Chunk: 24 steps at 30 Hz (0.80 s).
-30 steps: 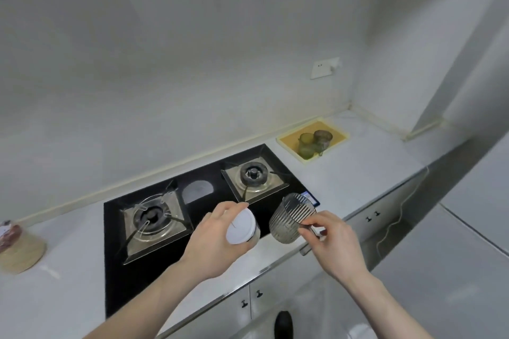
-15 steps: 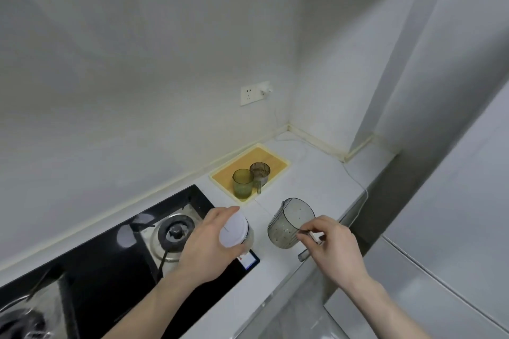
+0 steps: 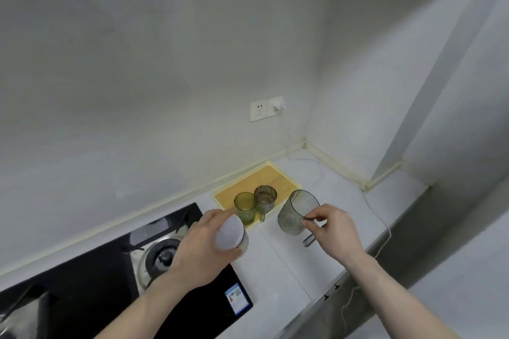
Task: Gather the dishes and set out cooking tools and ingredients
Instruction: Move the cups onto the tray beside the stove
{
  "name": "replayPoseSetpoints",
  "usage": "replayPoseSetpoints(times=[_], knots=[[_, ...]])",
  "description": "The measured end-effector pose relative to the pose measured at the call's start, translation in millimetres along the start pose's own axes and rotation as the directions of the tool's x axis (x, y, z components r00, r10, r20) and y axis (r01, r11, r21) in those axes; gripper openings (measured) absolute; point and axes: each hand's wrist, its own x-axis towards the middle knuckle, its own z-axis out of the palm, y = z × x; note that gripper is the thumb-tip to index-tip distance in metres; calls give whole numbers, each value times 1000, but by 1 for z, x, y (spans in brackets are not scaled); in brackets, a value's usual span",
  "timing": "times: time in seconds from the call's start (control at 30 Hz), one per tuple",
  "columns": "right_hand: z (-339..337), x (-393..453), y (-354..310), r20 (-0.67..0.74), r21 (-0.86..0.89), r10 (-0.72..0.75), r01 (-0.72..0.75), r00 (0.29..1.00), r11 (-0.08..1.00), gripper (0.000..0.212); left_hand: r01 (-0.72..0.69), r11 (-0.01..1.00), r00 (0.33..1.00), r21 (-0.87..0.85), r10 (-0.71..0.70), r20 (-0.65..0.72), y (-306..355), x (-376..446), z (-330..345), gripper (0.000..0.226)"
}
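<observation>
My left hand [image 3: 199,252] grips a jar with a white lid [image 3: 230,232], held above the right edge of the black gas stove [image 3: 91,278]. My right hand [image 3: 334,231] holds a grey see-through cup [image 3: 296,213] by its handle, tilted over the white counter [image 3: 278,264]. Just behind them a yellow tray [image 3: 275,177] carries a green cup [image 3: 244,208] and a brown cup [image 3: 265,197].
A burner [image 3: 161,254] lies under my left wrist. A double wall socket [image 3: 266,108] has a plug in it, and its thin white cable [image 3: 384,224] runs across the counter and over the front edge. Cabinet doors sit below the counter.
The view has swung right along the counter. Both hands carried the jar and the grey cup rightward, from over the stove to right in front of the yellow tray.
</observation>
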Motion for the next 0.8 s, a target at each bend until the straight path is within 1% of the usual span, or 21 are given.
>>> replayPoseSetpoints(times=[0.1,0.27,0.33,0.43,0.53,0.8], knots=[[8,35,16,45,54,0,-3,999,999,13,25,999,1000,41,-24,-8,-1,10,5,77],[16,99,46,145,58,-49,41,988,997,20,110,993,993,53,-107,-59,5,35,26,85],[20,126,57,181,55,-55,46,982,997,20,143,988,987,58,-138,-85,11,47,36,85],[28,160,75,263,112,-57,28,963,993,16,198,979,971,46,-189,-144,21,60,51,82],[38,191,92,292,140,-84,44,953,989,18,258,966,951,28,-249,-184,34,71,68,79],[84,254,118,407,81,-100,73,908,994,11,365,931,896,0,-351,-272,64,94,93,80]])
